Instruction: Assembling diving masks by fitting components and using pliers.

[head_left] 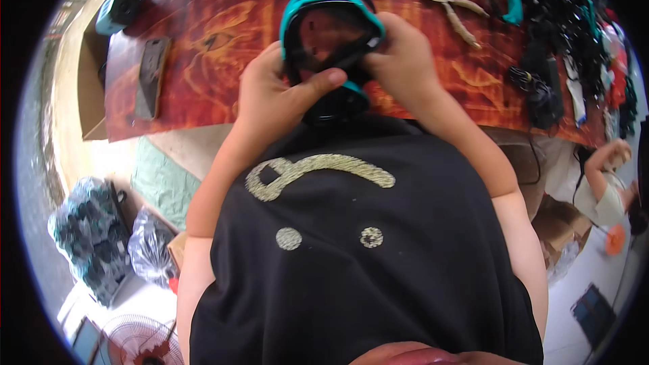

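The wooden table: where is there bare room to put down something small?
The wooden table shows bare wood between the smartphone and the left hand, and another patch between the pliers and the right forearm. The right end is crowded with glossy black pieces and cable.

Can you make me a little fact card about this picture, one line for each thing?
Mask: teal and black, held in both hands
Left grip: on its left side, thumb across the lower part
Right grip: on its right side
Table: shiny red-brown wood
Pliers: pale handles, lying right of the mask
Fan: round, low on the left
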The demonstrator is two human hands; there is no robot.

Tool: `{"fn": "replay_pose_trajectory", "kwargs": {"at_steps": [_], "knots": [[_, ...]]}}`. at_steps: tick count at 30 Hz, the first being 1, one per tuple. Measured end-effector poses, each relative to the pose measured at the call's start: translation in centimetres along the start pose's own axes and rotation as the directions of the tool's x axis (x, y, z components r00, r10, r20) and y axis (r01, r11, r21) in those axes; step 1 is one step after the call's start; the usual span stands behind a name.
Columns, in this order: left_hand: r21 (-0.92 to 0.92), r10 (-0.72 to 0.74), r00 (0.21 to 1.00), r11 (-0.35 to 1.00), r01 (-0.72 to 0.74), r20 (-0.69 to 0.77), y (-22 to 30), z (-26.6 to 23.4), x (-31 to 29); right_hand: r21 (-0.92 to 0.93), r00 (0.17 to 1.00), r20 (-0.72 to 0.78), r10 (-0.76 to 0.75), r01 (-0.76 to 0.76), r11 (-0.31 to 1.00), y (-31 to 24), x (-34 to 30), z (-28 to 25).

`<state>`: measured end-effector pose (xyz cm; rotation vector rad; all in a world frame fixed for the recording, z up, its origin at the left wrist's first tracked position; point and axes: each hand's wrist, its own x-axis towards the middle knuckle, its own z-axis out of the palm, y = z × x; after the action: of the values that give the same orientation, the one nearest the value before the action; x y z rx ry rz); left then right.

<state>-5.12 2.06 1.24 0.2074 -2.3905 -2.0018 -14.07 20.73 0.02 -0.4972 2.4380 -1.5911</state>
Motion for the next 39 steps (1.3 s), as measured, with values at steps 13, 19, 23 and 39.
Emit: {"fn": "replay_pose_trajectory", "kwargs": {"at_steps": [13, 19, 23, 39], "knots": [[-0.278, -0.544, 0.745, 0.702, 0.656, 0.386, 0.8, -5.5, 3.9, -0.783, 0.909, 0.387, -0.156, 0.414, 0.464, 5.9, 5.8, -16.0], [-0.332, -0.567, 0.776, 0.702, 0.631, 0.275, 1.9, -3.6, 2.8, 0.099, 0.78, 0.474, 0.409, -0.509, 0.855, 0.3, -0.7, -11.0], [-0.408, -0.584, 0.766, 0.652, 0.64, 0.268, 1.1, -3.2, 2.5, 0.228, 0.517, 0.795, 0.318, -0.74, 0.632, -2.3, -1.4, -7.8], [-0.351, -0.543, 0.826, 0.751, 0.559, 0.152, -0.2, -1.6, 1.3, -0.06, 0.436, 0.733, 0.522, -0.723, 0.688, -6.5, 0.2, -4.5]]}}
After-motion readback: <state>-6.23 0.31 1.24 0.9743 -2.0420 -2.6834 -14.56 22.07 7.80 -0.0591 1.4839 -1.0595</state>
